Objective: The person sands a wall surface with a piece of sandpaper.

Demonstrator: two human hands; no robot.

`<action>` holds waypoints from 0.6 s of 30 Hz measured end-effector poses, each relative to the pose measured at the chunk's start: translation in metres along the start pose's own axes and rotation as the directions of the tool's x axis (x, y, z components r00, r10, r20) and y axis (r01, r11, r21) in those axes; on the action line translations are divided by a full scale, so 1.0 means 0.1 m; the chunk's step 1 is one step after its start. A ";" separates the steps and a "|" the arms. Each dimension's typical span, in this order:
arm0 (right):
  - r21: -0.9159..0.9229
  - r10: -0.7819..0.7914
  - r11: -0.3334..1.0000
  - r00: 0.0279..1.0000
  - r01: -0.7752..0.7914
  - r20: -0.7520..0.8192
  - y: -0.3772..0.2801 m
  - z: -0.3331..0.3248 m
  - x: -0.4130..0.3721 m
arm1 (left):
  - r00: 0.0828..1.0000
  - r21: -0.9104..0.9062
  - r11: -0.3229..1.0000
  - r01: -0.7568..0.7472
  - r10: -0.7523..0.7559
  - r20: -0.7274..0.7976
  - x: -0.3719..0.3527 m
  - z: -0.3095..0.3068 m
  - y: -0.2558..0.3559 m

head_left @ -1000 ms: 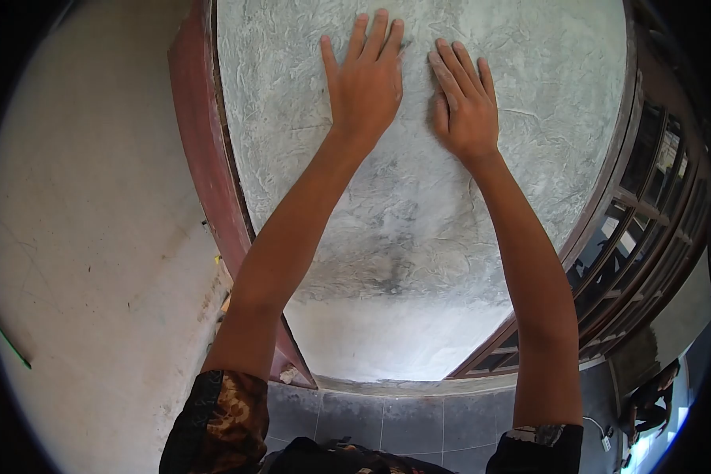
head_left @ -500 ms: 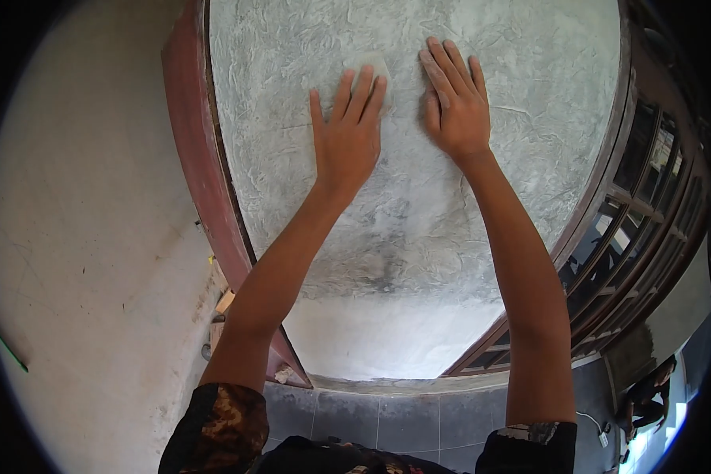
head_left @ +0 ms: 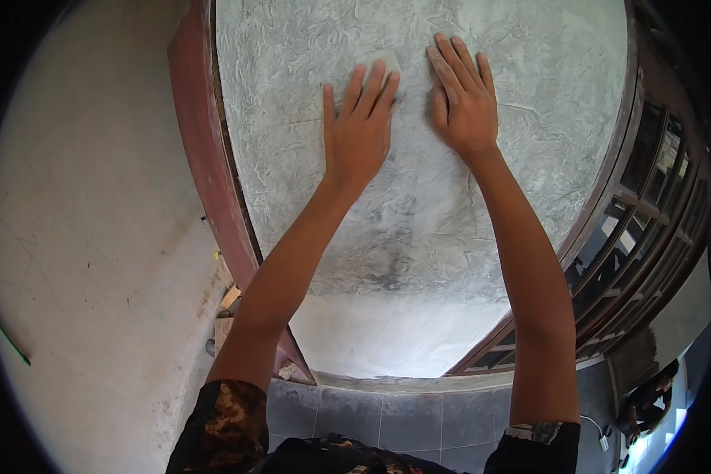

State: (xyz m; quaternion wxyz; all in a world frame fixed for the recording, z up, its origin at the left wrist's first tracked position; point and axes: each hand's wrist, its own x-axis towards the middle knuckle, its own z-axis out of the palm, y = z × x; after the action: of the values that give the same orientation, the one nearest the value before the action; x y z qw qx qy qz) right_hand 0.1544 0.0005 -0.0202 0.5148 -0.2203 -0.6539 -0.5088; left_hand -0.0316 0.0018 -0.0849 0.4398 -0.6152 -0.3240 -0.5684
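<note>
In the head view, a grey, rough-plastered wall panel [head_left: 442, 229] stands in front of me, with both arms reaching up to it. My left hand [head_left: 359, 134] is laid flat against the plaster, fingers spread. Just past its fingertips shows the edge of a pale, thin piece [head_left: 385, 58]; the hand covers the rest, and I cannot make out its kind. To the right, my right hand [head_left: 468, 103] rests on the same surface with fingers stretched and whitish dust on some of them. Nothing is visible in it.
A reddish-brown frame [head_left: 201, 130] borders the panel on the left, beside a beige wall [head_left: 95, 197]. Dark framed window panes [head_left: 608, 229] run along the right. Below lie grey floor tiles [head_left: 411, 419]. Another person [head_left: 648, 403] is at the lower right.
The whole view has shifted slightly, so the wall and both hands appear further right. My left hand has slid a little to the right across the plaster. My right hand stays about where it was.
</note>
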 end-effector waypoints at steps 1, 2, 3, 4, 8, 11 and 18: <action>0.001 -0.002 1.000 1.000 0.002 0.001 0.00 0.00 0.01 | 1.000 0.001 1.000 0.003 -0.003 -0.001 0.30 0.01 -0.04; -0.014 -0.004 1.000 1.000 0.004 0.002 0.00 0.00 0.01 | 0.998 0.009 1.000 -0.012 0.012 -0.067 0.68 0.03 -0.09; -0.027 -0.007 1.000 1.000 0.007 0.007 0.00 -0.01 0.00 | 0.991 0.018 1.000 -0.022 0.024 -0.130 0.86 0.04 -0.10; -0.026 -0.005 1.000 1.000 0.005 0.011 0.00 -0.01 0.00 | 0.992 -0.044 0.999 -0.015 0.010 -0.126 0.78 0.06 -0.07; 0.012 0.003 1.000 1.000 -0.003 0.010 -0.02 -0.02 -0.02 | 0.992 0.060 0.998 0.031 -0.039 0.122 -0.43 -0.09 0.15; 0.011 0.011 1.000 1.000 -0.011 0.000 -0.01 -0.02 -0.01 | 0.993 0.056 0.998 0.025 -0.031 0.115 -0.21 -0.03 0.09; 0.006 0.005 1.000 1.000 -0.005 0.002 0.01 0.01 -0.01 | 0.998 0.013 0.999 0.035 -0.035 0.058 -0.26 -0.01 0.07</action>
State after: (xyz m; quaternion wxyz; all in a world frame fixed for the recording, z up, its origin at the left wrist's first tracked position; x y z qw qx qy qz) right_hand 0.1551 0.0015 -0.0205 0.5159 -0.2209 -0.6554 -0.5054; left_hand -0.0294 0.0003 -0.1114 0.4240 -0.6230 -0.3508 -0.5559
